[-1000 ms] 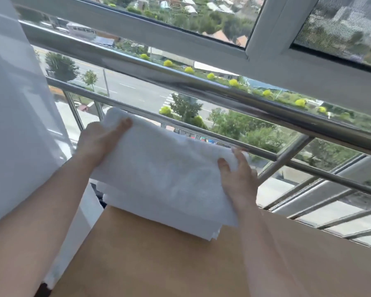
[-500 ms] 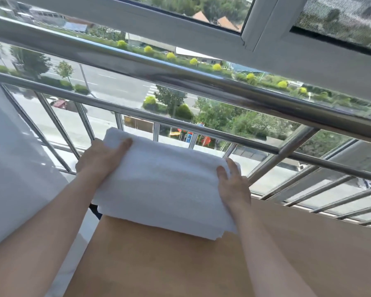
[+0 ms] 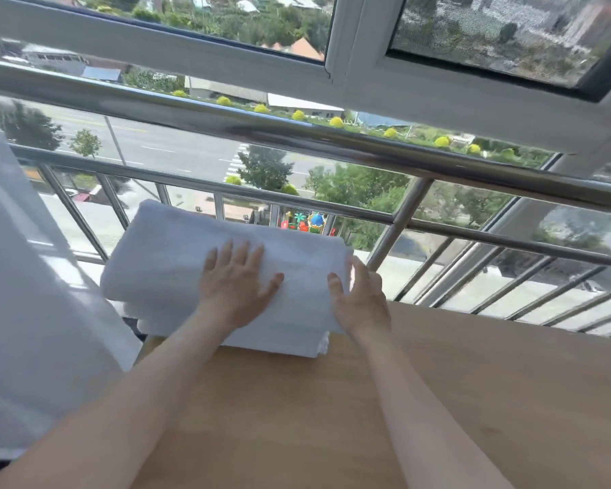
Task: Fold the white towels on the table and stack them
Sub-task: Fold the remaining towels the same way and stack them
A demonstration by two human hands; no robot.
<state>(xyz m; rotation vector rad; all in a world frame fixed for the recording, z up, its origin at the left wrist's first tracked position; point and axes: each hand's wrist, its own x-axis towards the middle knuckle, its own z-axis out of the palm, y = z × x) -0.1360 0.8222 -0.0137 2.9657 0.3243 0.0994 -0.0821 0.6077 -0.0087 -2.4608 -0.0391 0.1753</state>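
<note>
Beyond both hands a metal railing (image 3: 332, 139) runs across the view, with a white window frame (image 3: 367, 82) above it, and a white curtain (image 3: 32, 294) hangs to the left of the left hand (image 3: 235, 287). Nothing lies between the hands and the towels. The table (image 3: 473, 382) is of light wood and is bare on the near side of the hands and to the right of them.

The stack of folded white towels (image 3: 163, 262) lies at the far left corner of the table, directly under the left hand and just left of the right hand (image 3: 362, 301). The lower layers show at the near edge, below the left wrist.

The left hand is open and flat, fingers spread, palm resting on the top towel; it grips nothing. The right hand is also open, with its thumb on the top of the stack and its fingers against the right end of it, not closed around the cloth.
</note>
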